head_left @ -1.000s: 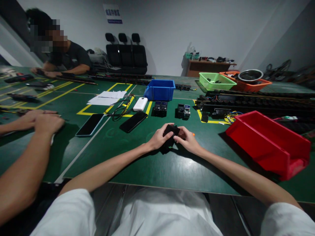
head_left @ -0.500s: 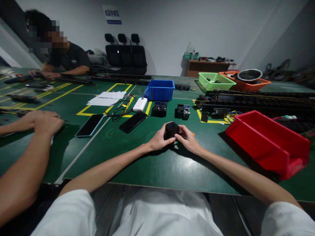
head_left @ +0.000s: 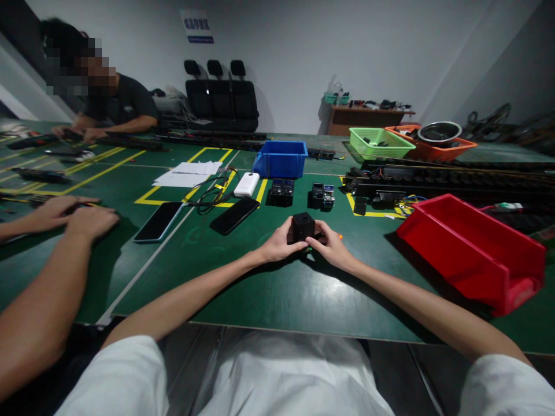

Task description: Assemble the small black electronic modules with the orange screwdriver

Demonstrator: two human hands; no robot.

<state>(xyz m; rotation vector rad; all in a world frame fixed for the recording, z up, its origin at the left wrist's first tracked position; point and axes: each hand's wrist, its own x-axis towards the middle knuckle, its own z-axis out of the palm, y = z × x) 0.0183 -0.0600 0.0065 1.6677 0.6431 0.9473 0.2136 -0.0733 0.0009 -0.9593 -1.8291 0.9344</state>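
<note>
In the head view, the left hand [head_left: 276, 244] and right hand [head_left: 333, 247] close together around a small black boxy block [head_left: 303, 226] over the green table [head_left: 260, 294]. One dark rectangular module [head_left: 282, 192] sits beyond; whether the block is finished, I cannot tell.

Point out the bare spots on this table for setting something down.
Bare green table shows between the left hand and black phone, between the right hand and red bin, and from the hands back to the near edge. Crowded: around the white power bank and among the black rails.
</note>
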